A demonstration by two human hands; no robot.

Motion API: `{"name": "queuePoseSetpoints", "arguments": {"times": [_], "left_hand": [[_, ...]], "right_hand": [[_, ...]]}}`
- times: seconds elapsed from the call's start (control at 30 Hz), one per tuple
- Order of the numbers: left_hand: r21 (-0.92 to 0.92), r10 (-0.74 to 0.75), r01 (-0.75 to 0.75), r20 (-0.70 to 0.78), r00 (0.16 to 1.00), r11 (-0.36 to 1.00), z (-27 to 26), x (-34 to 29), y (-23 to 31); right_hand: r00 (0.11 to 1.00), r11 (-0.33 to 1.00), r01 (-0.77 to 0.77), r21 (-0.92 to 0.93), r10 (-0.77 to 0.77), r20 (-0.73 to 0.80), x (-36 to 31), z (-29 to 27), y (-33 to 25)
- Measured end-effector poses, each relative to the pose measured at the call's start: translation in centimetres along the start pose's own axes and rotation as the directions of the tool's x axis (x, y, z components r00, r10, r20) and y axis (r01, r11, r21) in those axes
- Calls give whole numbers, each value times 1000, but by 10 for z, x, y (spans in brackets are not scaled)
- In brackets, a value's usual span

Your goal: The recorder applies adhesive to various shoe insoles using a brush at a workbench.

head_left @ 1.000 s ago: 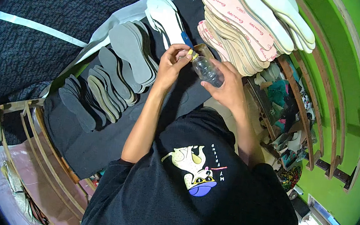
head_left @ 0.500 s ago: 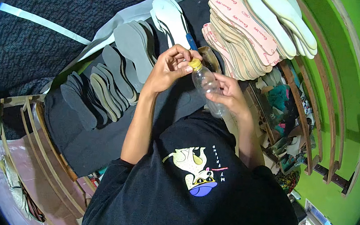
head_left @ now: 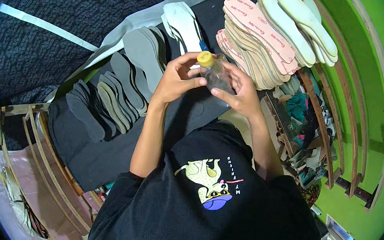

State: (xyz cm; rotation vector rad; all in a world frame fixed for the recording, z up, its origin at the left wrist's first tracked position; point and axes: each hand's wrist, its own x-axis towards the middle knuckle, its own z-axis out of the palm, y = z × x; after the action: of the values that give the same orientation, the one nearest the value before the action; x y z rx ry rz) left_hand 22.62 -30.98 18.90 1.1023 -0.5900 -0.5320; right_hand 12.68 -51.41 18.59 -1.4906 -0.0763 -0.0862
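A clear plastic bottle (head_left: 217, 77) with a yellow screw cap (head_left: 205, 58) is held between both hands above the dark work surface (head_left: 140, 154). My left hand (head_left: 176, 81) grips it from the left, its thumb against the side below the cap. From the right, my right hand (head_left: 243, 93) wraps round the body, thumb in front and fingers behind. The cap sits on the neck and points up and away from me. Nothing can be made out inside the bottle. Partly behind the hands lies a pile of white insoles (head_left: 180, 23) with a small blue item (head_left: 203, 46) beside it.
Grey insoles (head_left: 139, 47) and dark insoles (head_left: 84, 110) lie in rows to the left. Pink printed insoles (head_left: 259, 26) and white insoles (head_left: 290, 29) are stacked at the far right. Fabric scraps (head_left: 300, 106) and wooden slats (head_left: 326, 128) are by the green wall (head_left: 364, 225).
My left hand has moved from the cap down to the bottle's side. The bottle has tilted so its cap sits higher and slightly left.
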Motion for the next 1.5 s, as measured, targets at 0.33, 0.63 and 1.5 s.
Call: {"name": "queuePoseSetpoints", "arguments": {"times": [0.33,0.63,1.5], "left_hand": [[432,210,-122,-161,964,893,-27,67,51],[471,82,-43,-64,995,881,-102,156,10],[665,51,217,-359,932,715,-61,122,-24]], "right_hand": [[964,759,241,-605,-261,57,102,3,-67],[943,848,197,-493,-301,-140,161,30,38],[964,816,-58,-576,-104,-245,122,-12,102]]}}
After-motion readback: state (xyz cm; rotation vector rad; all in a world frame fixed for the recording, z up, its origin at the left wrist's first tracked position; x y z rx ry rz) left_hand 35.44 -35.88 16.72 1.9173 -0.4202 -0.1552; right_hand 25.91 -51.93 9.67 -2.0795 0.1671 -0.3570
